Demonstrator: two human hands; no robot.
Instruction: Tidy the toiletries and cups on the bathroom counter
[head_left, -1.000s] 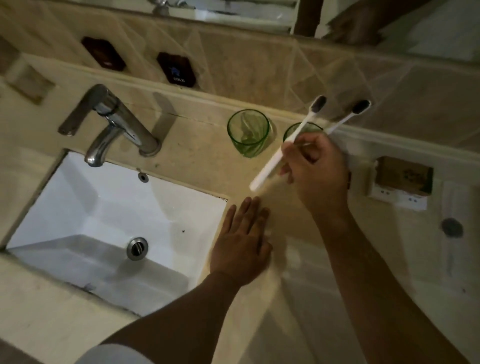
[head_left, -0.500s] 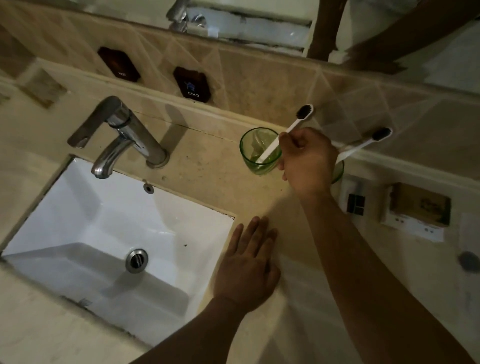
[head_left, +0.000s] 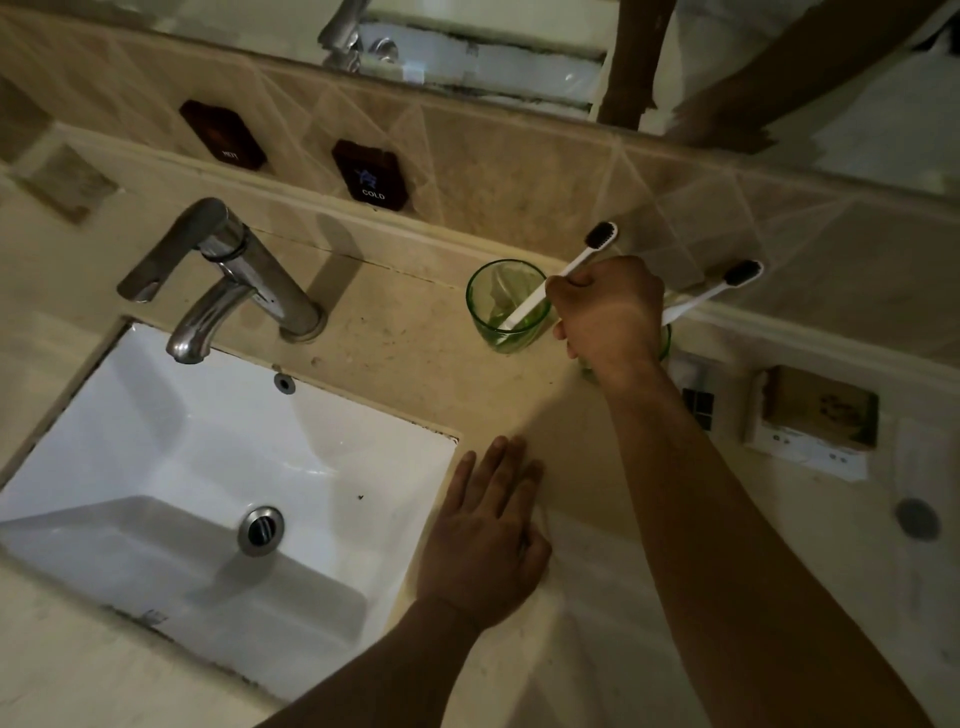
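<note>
- Two hands are at work, well apart: the right hand (head_left: 605, 312) is curled round the handle of a white toothbrush (head_left: 563, 273), while the left hand (head_left: 485, 540) lies flat with straight fingers on the counter (head_left: 415, 332) beside the sink (head_left: 218, 483), holding nothing.
- The toothbrush in the grip leans with its handle end down inside the left green cup (head_left: 506, 306) and its dark bristle head up toward the tiled wall. It looks ready to be let go.
- To finish this well, I would ease the handle end to the cup's floor before loosening the fingers, so the brush settles against the rim instead of dropping and rattling the glass.
- A second toothbrush (head_left: 714, 291) juts out from behind the right hand, bristles up; its lower end is hidden, and it seems to stand in a second green cup (head_left: 666, 340) of which only a rim edge shows.
- Draw the hand away upward, not sideways: both cups stand close, and a knuckle could tip either.
- Further right on the counter lie a small dark-squared packet (head_left: 698, 408) and a brown box (head_left: 818, 413), seemingly still to be tidied.
- The tap (head_left: 234, 275) stands clear of the work.
</note>
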